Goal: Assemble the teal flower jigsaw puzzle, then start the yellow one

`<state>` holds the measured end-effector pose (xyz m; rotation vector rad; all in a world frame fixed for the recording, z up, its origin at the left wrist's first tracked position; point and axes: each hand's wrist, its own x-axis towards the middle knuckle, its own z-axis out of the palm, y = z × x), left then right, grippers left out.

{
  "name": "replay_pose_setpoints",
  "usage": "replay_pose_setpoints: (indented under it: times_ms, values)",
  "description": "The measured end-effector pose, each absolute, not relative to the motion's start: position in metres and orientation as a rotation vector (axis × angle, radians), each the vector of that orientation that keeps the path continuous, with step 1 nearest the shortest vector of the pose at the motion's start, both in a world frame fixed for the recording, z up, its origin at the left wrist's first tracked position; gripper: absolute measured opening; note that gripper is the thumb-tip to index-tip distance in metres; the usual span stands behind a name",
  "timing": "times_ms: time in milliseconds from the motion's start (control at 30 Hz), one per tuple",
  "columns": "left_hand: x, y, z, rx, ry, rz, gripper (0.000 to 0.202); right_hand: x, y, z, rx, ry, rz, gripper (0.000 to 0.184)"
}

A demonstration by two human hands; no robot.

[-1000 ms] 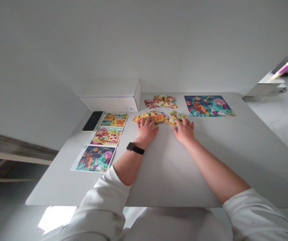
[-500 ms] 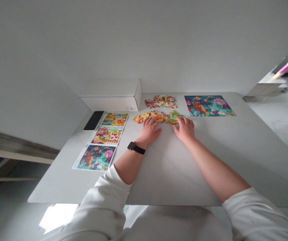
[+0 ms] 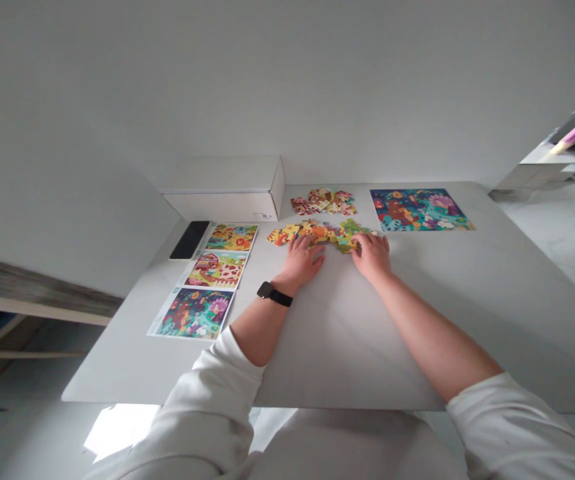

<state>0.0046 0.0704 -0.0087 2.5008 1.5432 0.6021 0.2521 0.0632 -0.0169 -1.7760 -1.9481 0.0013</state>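
A pile of yellow, orange and green puzzle pieces [image 3: 317,231] lies in the middle of the white table. My left hand [image 3: 302,260], with a black watch on its wrist, rests palm down at the pile's near edge. Its fingertips touch the pieces and its thumb is spread to the side. At the pile's right end, my right hand [image 3: 373,255] has its fingers curled and its thumb close to the index finger, on a green puzzle piece [image 3: 345,245]. The fingers partly hide the pieces there.
Behind lies a second pile of red and pink puzzle pieces [image 3: 323,201]. An assembled-looking colourful picture [image 3: 420,209] is at the back right. On the left are a white box [image 3: 222,193], a black phone [image 3: 189,240] and a sheet with three pictures [image 3: 215,270].
My right hand's fingers have curled inward, and the green pieces near it have shifted slightly towards me. My left hand stays nearly in place on the pile.
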Motion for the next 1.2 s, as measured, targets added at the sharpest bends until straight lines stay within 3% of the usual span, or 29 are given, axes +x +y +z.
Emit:
replay_pose_setpoints:
  times_ms: [233,700,767,933,1200]
  values:
    - [0.005,0.072,-0.006,2.485,1.529,0.659,0.044,0.253,0.065,-0.018,-1.780,-1.956,0.026,0.042]
    - [0.005,0.074,-0.009,2.523,1.310,0.786,0.050,0.245,0.062,-0.010,-1.387,-2.161,0.070,0.038]
    - [0.006,0.074,-0.010,2.553,1.234,0.745,0.044,0.250,0.065,-0.008,-1.375,-2.107,0.081,0.038]
    - [0.009,0.071,-0.005,2.580,1.186,0.658,0.022,0.286,0.080,-0.007,-1.734,-1.790,0.056,0.042]
    - [0.013,0.064,0.007,2.587,1.034,0.600,0.019,0.293,0.082,-0.014,-2.080,-1.781,0.054,0.043]
